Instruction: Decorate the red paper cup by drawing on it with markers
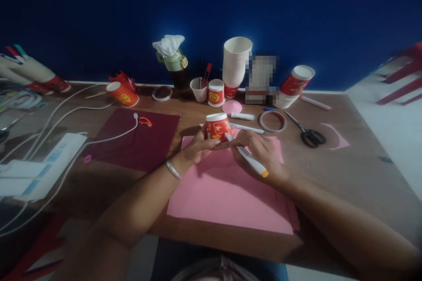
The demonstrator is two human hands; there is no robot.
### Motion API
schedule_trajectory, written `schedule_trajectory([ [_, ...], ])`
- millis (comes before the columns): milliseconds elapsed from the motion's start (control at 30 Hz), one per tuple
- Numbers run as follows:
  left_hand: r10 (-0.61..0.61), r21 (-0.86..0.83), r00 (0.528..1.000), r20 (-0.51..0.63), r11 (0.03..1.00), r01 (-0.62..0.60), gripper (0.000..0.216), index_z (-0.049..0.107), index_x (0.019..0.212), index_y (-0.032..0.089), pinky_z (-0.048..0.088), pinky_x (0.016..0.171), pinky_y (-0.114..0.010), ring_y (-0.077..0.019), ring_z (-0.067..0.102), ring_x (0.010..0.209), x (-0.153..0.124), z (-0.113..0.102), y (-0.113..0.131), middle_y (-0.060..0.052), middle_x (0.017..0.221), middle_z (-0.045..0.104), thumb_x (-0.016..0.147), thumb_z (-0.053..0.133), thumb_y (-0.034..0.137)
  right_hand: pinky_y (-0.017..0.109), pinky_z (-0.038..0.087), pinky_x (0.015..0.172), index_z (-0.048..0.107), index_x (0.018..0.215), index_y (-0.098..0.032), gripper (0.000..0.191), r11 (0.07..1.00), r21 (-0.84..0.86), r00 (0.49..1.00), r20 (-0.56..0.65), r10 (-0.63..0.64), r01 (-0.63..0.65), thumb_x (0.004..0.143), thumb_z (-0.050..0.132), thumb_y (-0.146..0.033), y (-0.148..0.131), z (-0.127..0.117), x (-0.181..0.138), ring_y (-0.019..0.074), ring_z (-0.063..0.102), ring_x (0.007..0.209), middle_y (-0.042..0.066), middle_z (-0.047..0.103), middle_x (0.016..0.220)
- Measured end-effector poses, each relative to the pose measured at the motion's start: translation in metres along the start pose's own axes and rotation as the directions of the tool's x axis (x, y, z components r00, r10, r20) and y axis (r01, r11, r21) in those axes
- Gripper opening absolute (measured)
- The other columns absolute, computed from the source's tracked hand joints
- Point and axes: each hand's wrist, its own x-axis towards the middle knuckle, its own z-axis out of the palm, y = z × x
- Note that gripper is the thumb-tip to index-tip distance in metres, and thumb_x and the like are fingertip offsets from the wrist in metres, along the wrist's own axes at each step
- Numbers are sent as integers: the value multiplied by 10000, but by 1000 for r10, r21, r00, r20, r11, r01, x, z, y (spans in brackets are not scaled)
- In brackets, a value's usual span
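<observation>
A red paper cup (pixel 216 127) with yellow print stands upside down on a pink paper sheet (pixel 227 197). My left hand (pixel 197 145) is closed round the cup's left side and steadies it. My right hand (pixel 260 151) grips a white marker (pixel 248 156) with an orange end cap. The marker's tip touches the paper at the cup's lower right rim. A silver bracelet sits on my left wrist.
Beyond the cup lie a pink paper disc (pixel 232 106), two white markers, a tape ring (pixel 272 120) and black scissors (pixel 308 134). A dark red sheet (pixel 138 138) lies left. A stack of white cups (pixel 234 66) stands at the blue wall. A power strip (pixel 42 164) and cables lie far left.
</observation>
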Motion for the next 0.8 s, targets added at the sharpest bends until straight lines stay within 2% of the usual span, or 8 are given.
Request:
schedule_trajectory([
  [233, 29, -7, 999, 27, 1000, -29, 458, 785, 1150, 213, 630, 1029, -473, -302, 810, 1061, 1, 3, 4, -67, 1106, 838, 739, 966, 304, 244, 579, 648, 652, 1039, -228, 135, 995, -93, 999, -26, 21, -23, 1018, 638, -96, -2, -1, 2, 153, 773, 755, 9, 791, 880],
  [433, 21, -22, 999, 29, 1000, -21, 464, 769, 1162, 216, 603, 1127, -581, -374, 768, 1233, 1, 1, 2, -91, 1159, 821, 746, 950, 317, 246, 553, 645, 669, 1024, -229, 91, 986, -135, 995, -45, 88, -93, 1024, 633, -145, -1, -1, 0, 153, 767, 742, 12, 791, 865],
  [600, 25, -27, 999, 49, 999, -23, 426, 768, 1136, 219, 605, 1137, -597, -385, 754, 1277, 1, -1, 2, -98, 1158, 826, 766, 942, 339, 263, 548, 646, 686, 1013, -239, 59, 976, -147, 987, -40, 156, -160, 1021, 641, -200, -1, 0, -3, 163, 759, 730, 17, 793, 867],
  [800, 27, -36, 998, 62, 999, -24, 427, 774, 1138, 207, 571, 1176, -629, -411, 733, 1328, 1, -1, 1, -111, 1185, 824, 766, 940, 334, 265, 553, 661, 665, 991, -247, 78, 980, -142, 989, -71, 129, -138, 1024, 628, -187, -1, 1, -2, 161, 759, 731, 5, 781, 848],
])
